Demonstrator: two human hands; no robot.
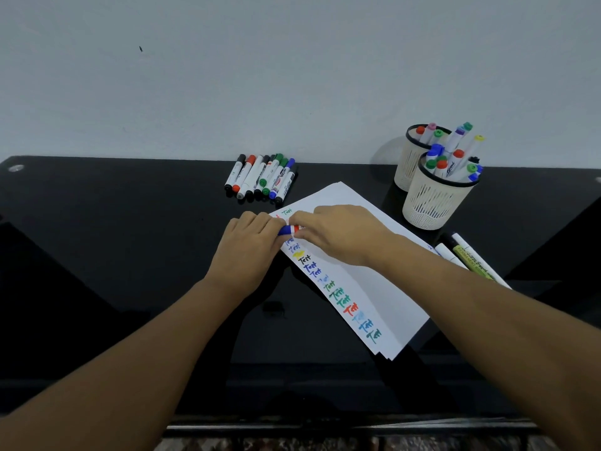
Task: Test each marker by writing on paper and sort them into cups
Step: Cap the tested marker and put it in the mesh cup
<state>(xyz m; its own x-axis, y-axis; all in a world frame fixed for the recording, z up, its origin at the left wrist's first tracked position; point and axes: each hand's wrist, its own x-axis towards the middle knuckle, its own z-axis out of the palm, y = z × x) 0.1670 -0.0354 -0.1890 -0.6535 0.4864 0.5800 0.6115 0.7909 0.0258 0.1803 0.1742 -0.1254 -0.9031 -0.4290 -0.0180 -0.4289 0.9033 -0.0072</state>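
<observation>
Blue-capped marker [288,229] sits gripped between both hands over the paper [364,281], left hand [250,245] fingers curled on the cap, right hand [338,234] pinching the barrel. "Test" repeats down the sheet in many colours on the black desk [130,255].

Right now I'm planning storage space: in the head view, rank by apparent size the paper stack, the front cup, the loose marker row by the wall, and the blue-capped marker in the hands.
1. paper stack
2. front cup and loose marker row: similar, unsure
3. blue-capped marker, mostly hidden
</observation>
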